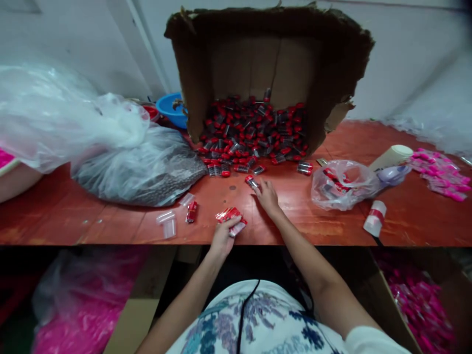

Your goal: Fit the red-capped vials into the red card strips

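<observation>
My left hand [222,238] is closed on red-and-white printed cards [227,214] just above the table's front edge, thumb on top. Ahead and to its right, my right hand [268,197] has its fingers closed on one end of a small clear tube with a red cap and dark contents [251,182]. Beyond it, a heap of similar red-capped tubes [254,132] spills from a cardboard box [195,69] lying on its side. A dark red bundle [191,212] and clear plastic pieces [168,226] lie left of my left hand.
On the left, a plastic bag of dark items [140,172] rests on the red table [287,231], near a blue basin [173,109]. To the right are a clear bag with red items [337,187], a white roll [375,219] and pink packets [438,172]. Boxes with pink goods [420,305] stand below.
</observation>
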Available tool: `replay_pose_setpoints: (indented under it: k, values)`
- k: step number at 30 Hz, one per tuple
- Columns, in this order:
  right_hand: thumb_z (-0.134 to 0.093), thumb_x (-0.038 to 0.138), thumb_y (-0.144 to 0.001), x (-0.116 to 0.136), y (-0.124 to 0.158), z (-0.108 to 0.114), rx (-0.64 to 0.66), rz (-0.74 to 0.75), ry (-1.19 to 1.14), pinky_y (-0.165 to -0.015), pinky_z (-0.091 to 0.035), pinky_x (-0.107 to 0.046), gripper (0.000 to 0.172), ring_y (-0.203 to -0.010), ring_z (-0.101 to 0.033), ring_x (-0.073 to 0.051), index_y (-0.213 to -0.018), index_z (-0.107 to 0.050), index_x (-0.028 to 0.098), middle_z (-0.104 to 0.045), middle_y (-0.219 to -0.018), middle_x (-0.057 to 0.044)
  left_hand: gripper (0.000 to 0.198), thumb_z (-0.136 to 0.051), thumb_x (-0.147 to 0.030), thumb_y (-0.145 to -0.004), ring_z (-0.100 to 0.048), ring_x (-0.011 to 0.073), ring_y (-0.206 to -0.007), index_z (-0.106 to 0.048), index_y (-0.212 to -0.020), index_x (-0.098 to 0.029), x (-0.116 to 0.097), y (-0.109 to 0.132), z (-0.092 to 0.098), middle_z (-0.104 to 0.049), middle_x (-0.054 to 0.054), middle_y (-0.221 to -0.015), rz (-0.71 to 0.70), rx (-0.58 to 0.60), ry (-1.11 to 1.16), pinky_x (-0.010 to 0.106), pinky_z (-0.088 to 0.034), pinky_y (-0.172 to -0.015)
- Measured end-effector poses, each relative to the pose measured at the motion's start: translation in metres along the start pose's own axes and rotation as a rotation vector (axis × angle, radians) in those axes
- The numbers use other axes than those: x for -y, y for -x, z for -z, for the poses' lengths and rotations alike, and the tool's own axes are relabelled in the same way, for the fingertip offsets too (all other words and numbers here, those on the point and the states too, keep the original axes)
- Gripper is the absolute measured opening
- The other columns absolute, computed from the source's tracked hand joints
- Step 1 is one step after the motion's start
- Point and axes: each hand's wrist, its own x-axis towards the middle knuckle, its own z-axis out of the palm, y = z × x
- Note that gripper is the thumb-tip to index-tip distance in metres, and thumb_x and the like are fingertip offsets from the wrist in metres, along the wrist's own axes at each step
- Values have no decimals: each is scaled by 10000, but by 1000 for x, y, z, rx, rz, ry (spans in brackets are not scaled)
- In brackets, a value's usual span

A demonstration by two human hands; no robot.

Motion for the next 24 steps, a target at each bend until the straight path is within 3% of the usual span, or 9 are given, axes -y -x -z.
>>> replay_pose_setpoints:
  k: [4, 10, 13, 15, 19, 24]
  values:
    - [-535, 414, -848, 11, -7, -23, 6, 27, 274, -861, -374, -401, 377, -1019, -466, -291, -1111, -613, 156, -546, -1105, -158, 136, -702, -79, -594, -656, 157, -605, -645, -714, -110, -19, -4, 15, -689, 49, -682, 2, -52, 18, 276, -555, -616]
    - [-516, 389, -863, -1, 40, -3, 40, 157, 280, -889, -379, -435, 388, -1037, -473, -293, -1179, -582, 174, -540, -1177, -156, 215, -775, -53, -515, -644, 130, -607, -635, -668, -111, -17, -13, 18, -679, 25, -666, -43, -76, 71, 261, -544, -658]
    - [-562, 434, -832, 4, 73, 7, -1, 193, 115, -956, -353, -485, 498, -1152, -435, -310, -1265, -516, 192, -491, -1276, -165, 247, -809, -87, -481, -634, 128, -591, -638, -657, -112, -6, -14, 9, -669, 19, -643, -50, -42, 94, 257, -533, -644]
    - [-551, 424, -844, 14, 91, 9, 31, 201, -104, -973, -367, -460, 445, -1152, -462, -278, -1246, -532, 236, -526, -1245, -124, 254, -823, -128, -476, -621, 126, -561, -641, -653, -113, 2, -12, 2, -659, 18, -622, -53, -5, 58, 242, -514, -597]
    - [-530, 381, -860, 38, 113, 7, 180, 37, -574, -787, -496, -323, 427, -939, -598, -204, -1269, -499, 260, -621, -1079, -64, 253, -818, -208, -531, -610, 121, -555, -654, -701, -118, 12, -6, -5, -663, 25, -649, -106, 85, -48, 213, -467, -536]
    - [-515, 359, -868, 43, 113, 12, 157, 13, -549, -676, -482, -262, 340, -761, -600, -166, -1186, -582, 257, -640, -869, -20, 248, -811, -208, -557, -608, 115, -553, -645, -723, -128, 12, 2, 0, -650, -3, -633, -103, 137, -62, 205, -458, -530]
